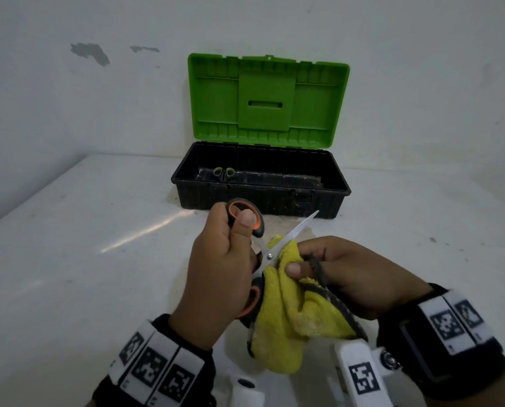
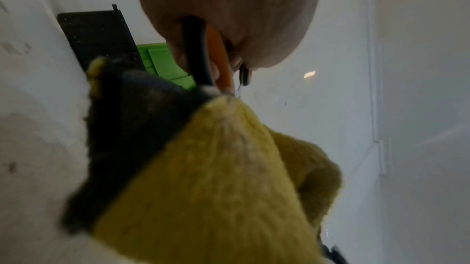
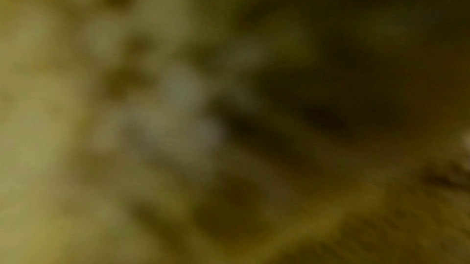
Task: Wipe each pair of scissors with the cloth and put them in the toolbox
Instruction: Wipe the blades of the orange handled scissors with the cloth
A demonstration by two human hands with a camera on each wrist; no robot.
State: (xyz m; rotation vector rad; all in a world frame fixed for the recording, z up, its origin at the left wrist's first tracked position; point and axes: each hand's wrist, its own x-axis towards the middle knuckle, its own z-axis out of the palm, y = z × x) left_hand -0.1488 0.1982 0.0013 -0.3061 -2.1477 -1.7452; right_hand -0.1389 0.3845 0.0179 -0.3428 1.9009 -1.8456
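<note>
My left hand (image 1: pixel 230 245) grips the orange-and-black handles of a pair of scissors (image 1: pixel 292 232), its thumb through the upper loop. The blades point up and right toward the toolbox (image 1: pixel 186 177). My right hand (image 1: pixel 319 262) pinches a yellow cloth (image 1: pixel 292 312) with a dark edge around the blades near the pivot. In the left wrist view the scissors' handle (image 2: pixel 201 55) shows under my palm, with the cloth (image 2: pixel 216 188) filling the lower frame. The right wrist view is a blur of yellow cloth (image 3: pixel 101 127). Another pair of scissors with green handles (image 1: pixel 223 172) lies inside the toolbox at its left end.
The toolbox has a black base and a green lid (image 1: pixel 267 98) standing open against the white wall. It stands at the back of a white table (image 1: pixel 69 245). White camera mounts (image 1: pixel 360 374) sit below my wrists.
</note>
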